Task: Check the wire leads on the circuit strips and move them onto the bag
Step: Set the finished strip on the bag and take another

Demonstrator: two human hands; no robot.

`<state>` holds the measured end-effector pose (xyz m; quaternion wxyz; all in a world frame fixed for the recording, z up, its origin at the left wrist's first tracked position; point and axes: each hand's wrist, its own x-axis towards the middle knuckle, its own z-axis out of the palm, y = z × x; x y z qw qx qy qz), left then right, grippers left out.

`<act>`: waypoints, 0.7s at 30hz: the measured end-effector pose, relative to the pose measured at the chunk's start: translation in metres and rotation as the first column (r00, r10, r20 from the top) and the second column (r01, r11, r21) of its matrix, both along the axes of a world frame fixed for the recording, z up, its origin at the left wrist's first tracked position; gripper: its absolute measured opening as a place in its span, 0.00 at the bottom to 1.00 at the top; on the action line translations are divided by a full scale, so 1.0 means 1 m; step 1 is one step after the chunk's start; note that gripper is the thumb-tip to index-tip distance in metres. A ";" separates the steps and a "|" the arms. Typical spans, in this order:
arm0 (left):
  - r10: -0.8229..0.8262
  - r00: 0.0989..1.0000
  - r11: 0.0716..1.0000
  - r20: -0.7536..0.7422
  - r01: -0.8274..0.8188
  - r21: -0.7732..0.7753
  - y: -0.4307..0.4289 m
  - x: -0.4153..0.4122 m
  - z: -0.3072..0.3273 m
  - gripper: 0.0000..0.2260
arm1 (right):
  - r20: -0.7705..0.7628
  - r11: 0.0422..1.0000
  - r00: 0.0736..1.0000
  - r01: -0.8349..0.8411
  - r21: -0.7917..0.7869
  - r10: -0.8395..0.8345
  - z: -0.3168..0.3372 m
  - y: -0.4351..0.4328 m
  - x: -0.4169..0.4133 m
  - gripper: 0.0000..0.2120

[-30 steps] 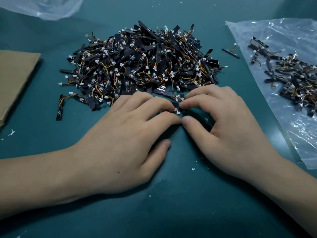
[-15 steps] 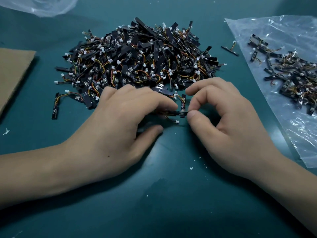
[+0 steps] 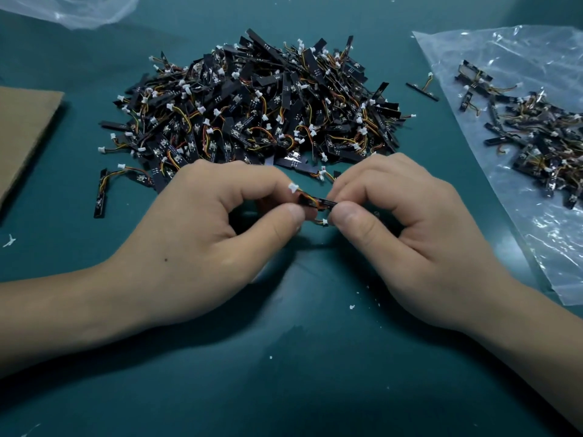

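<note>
A big heap of black circuit strips [image 3: 258,108] with orange and yellow wire leads and white plugs lies on the teal table. One circuit strip [image 3: 317,202] is raised just above the table in front of the heap. My left hand [image 3: 202,234] pinches its left end between thumb and fingers. My right hand [image 3: 407,238] pinches its right end the same way. A white plug sticks up by my left forefinger and another hangs below the strip. At the right a clear plastic bag [image 3: 492,52] lies flat with a smaller pile of strips [image 3: 536,134] on it.
A brown cardboard sheet [image 3: 22,127] lies at the left edge. Another clear bag [image 3: 75,7] is at the top left. A single strip [image 3: 422,89] lies between the heap and the bag, and loose strips [image 3: 102,192] lie left of the heap. White crumbs dot the table.
Both hands drew back from the heap's edge towards me, lifting one strip off the table. They went from reaching flat at the heap to pinching the strip's two ends.
</note>
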<state>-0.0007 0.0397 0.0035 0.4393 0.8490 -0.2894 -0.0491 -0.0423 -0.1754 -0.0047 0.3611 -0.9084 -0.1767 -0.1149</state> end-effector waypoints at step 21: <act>-0.040 0.982 0.999 0.183 0.039 0.010 0.002 -0.002 0.004 0.10 | -0.113 0.985 0.979 -0.163 0.060 0.169 0.004 0.000 -0.002 0.08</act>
